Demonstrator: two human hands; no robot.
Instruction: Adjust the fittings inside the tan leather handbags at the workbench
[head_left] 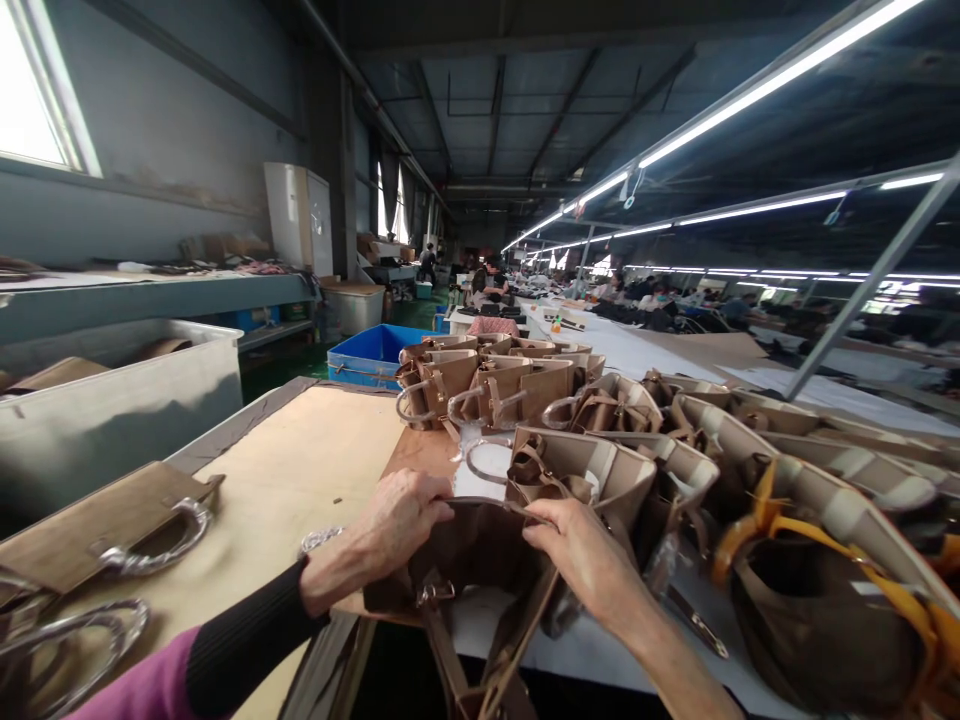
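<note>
A brown leather handbag (480, 560) stands at the near edge of the workbench, its mouth toward me and its strap (517, 640) hanging down over the edge. My left hand (390, 530) is closed on the left side of the bag's top rim. My right hand (577, 555) pinches the same rim on the right side. Both hands hold the bag's mouth between them. My left arm wears a black cuff and pink sleeve.
Several tan handbags (495, 385) with wrapped handles crowd the bench behind. An orange-strapped bag (825, 590) lies at the right. A flat bag with a wrapped handle (112, 525) lies on the beige board (300, 470) at left. A blue crate (371, 355) and grey bin (112, 400) stand beyond.
</note>
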